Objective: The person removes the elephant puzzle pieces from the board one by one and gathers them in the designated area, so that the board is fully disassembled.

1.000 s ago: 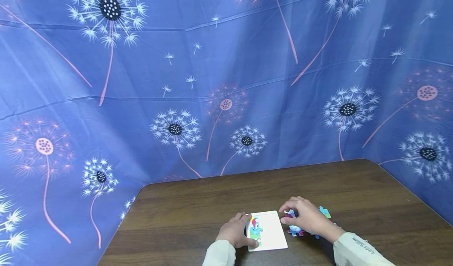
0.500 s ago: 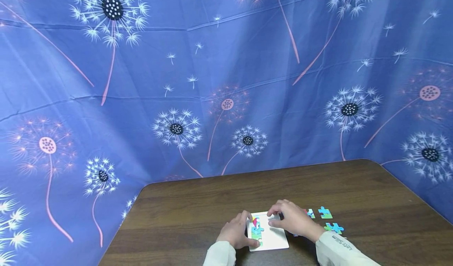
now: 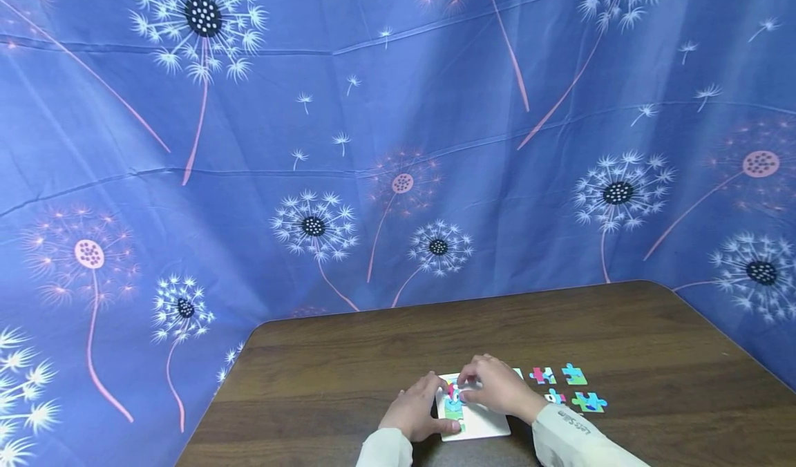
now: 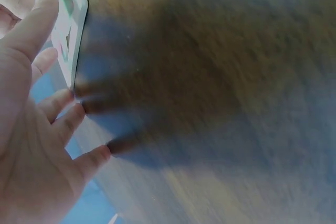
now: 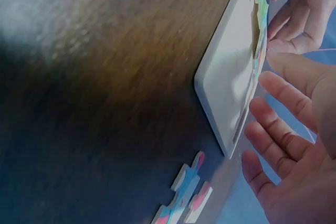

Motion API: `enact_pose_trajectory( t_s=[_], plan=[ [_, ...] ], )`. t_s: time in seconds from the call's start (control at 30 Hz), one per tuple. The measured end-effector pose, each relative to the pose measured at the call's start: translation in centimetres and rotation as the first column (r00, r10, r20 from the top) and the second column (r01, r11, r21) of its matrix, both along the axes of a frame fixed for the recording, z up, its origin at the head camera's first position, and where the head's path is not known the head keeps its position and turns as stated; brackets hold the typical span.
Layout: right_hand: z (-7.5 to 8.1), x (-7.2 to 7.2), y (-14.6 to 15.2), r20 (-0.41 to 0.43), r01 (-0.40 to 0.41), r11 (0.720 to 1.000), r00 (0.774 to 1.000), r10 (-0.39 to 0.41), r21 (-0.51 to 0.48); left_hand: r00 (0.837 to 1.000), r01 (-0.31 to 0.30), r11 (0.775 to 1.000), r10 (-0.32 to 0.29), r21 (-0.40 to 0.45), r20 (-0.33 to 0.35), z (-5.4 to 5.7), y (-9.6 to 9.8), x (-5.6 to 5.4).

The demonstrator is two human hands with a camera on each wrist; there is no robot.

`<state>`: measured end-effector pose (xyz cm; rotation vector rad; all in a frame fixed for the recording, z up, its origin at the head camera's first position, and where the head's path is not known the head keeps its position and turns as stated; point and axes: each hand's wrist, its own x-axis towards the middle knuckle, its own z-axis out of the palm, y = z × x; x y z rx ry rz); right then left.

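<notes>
A square white puzzle board (image 3: pixel 488 425) lies on the table, its left part filled with a colourful picture (image 3: pixel 452 406). My left hand (image 3: pixel 413 407) holds the board by its left side, forefinger at the far corner and thumb over the near edge. Over the board's upper part, my right hand (image 3: pixel 497 386) brings thumb and forefinger together beside the picture. It pinches a small jigsaw piece, mostly hidden by the fingers. In the right wrist view the right hand's (image 5: pixel 294 124) other fingers spread loosely above the board (image 5: pixel 226 77).
Several loose jigsaw pieces lie right of the board, among them a red and white one (image 3: pixel 543 376), a blue and green one (image 3: pixel 574 374) and another by the sleeve (image 3: pixel 589 402). Brown wooden table (image 3: pixel 348 363); a blue dandelion-print cloth (image 3: pixel 373 108) hangs behind.
My right hand has moved left from the loose pieces to the picture on the board, uncovering several pieces. The left hand keeps its hold on the board.
</notes>
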<state>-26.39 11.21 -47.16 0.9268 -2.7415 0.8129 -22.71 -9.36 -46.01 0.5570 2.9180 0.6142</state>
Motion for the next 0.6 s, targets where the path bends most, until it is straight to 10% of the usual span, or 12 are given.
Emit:
enact_pose_trajectory(
  t_s=[0.6],
  plan=[
    [-0.3,-0.3,-1.4,0.007,0.064,0.998,0.998,-0.065,0.017,0.993,0.11,0.989,-0.113,-0.094,-0.032,-0.3,-1.0,-0.3]
  ],
)
